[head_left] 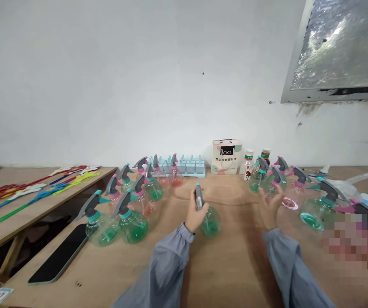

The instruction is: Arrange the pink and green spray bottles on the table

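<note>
My left hand (196, 213) is wrapped round the grey trigger head of a transparent spray bottle (211, 224) with a green base, at the middle of the table. The bottle leans slightly; I cannot tell whether it touches the tabletop. To the right, my right hand (270, 206) is held up with its fingers apart and nothing in them. Just behind it stands a pink-collared spray bottle (278, 176), partly hidden by the fingers. Beside it are a pink spray bottle (294, 192) and a green spray bottle (320, 211).
Several green and pink spray bottles (134, 226) stand on the left, near a black phone (60, 254). Along the wall are a light blue popsicle mold (190, 167), a paper bag (225, 158) and a white-capped bottle (248, 164). Colourful hand-shaped items (42, 192) lie on another table.
</note>
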A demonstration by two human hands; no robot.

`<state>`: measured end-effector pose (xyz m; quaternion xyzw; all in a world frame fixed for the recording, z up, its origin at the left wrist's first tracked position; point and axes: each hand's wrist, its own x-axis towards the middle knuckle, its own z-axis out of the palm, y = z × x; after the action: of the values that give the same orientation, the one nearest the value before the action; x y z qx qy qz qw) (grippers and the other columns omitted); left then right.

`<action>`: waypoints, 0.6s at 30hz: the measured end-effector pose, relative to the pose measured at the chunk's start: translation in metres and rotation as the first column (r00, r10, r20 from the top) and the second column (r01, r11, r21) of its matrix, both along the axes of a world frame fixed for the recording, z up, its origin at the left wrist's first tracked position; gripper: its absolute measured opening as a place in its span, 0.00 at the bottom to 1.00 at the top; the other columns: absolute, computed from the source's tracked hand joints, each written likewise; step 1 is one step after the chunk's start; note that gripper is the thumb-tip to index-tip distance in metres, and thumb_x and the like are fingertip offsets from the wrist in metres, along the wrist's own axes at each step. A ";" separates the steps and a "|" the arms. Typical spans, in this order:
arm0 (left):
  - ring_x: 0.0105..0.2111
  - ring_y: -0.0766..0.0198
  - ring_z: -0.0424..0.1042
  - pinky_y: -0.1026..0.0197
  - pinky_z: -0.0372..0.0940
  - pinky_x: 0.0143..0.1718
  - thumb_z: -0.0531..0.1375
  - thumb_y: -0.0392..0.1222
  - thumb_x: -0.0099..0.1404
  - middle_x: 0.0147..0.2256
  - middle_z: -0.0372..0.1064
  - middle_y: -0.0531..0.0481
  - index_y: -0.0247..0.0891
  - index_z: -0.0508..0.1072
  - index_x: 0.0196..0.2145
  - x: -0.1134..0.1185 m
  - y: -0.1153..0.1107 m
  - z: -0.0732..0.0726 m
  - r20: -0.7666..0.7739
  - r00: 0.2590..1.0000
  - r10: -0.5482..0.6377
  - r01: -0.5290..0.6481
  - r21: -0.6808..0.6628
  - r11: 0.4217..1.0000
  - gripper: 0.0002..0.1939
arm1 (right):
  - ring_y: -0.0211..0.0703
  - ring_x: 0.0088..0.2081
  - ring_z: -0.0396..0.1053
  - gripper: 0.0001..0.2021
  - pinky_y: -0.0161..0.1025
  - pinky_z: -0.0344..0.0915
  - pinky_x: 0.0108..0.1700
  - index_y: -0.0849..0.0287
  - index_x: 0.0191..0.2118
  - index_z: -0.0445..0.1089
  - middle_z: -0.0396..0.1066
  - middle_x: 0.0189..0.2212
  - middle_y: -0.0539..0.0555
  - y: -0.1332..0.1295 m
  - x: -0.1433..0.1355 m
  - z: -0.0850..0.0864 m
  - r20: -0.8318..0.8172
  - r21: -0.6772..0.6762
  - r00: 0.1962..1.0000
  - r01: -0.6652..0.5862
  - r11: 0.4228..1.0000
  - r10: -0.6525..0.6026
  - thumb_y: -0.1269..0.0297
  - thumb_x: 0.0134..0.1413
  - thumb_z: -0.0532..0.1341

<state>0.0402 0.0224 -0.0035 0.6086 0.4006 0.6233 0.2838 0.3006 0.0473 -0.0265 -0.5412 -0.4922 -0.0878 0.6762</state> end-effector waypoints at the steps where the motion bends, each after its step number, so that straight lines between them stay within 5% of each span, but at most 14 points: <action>1: 0.50 0.58 0.70 0.53 0.66 0.51 0.56 0.37 0.56 0.51 0.69 0.43 0.40 0.65 0.52 -0.004 0.001 0.000 0.019 1.000 -0.007 0.007 -0.008 1.000 0.25 | 0.61 0.63 0.52 0.35 0.61 0.50 0.62 0.63 0.62 0.51 0.54 0.60 0.72 0.010 0.020 0.005 -0.019 0.026 0.989 0.150 0.988 -0.150 0.44 0.58 0.57; 4: 0.48 0.59 0.71 0.55 0.66 0.51 0.56 0.38 0.54 0.46 0.73 0.45 0.39 0.70 0.47 -0.011 0.003 0.000 0.062 0.998 -0.028 0.028 -0.006 1.000 0.20 | 0.67 0.60 0.55 0.38 0.65 0.49 0.60 0.64 0.58 0.56 0.58 0.56 0.75 0.039 0.064 0.005 -0.061 -0.006 0.960 0.275 0.961 -0.275 0.39 0.51 0.61; 8: 0.44 0.58 0.74 0.51 0.66 0.52 0.58 0.41 0.54 0.42 0.76 0.46 0.38 0.74 0.43 -0.019 0.007 0.003 0.065 0.994 -0.084 0.089 -0.065 0.994 0.18 | 0.63 0.52 0.62 0.33 0.60 0.56 0.54 0.62 0.50 0.62 0.65 0.48 0.71 0.058 0.079 -0.013 -0.074 -0.105 0.965 0.244 0.964 -0.252 0.36 0.51 0.58; 12: 0.47 0.53 0.74 0.46 0.65 0.54 0.57 0.43 0.54 0.41 0.77 0.45 0.39 0.75 0.43 -0.028 0.007 0.010 0.094 0.976 -0.196 0.207 -0.122 0.971 0.19 | 0.59 0.49 0.64 0.34 0.56 0.59 0.53 0.63 0.47 0.64 0.67 0.44 0.67 0.049 0.052 -0.033 -0.005 -0.087 0.989 0.145 0.986 -0.146 0.34 0.51 0.56; 18: 0.48 0.48 0.74 0.43 0.69 0.48 0.56 0.42 0.50 0.42 0.78 0.42 0.41 0.76 0.39 -0.038 0.000 0.018 0.154 0.908 -0.390 0.412 -0.153 0.898 0.18 | 0.54 0.46 0.65 0.31 0.56 0.63 0.51 0.61 0.50 0.62 0.66 0.42 0.60 0.009 -0.027 -0.055 0.115 -0.104 0.987 -0.102 0.989 0.114 0.39 0.50 0.59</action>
<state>0.0023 0.0223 0.0147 0.6113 0.3040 0.5472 0.4841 0.2733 0.0567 -0.0817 -0.5399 -0.5646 -0.0593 0.6214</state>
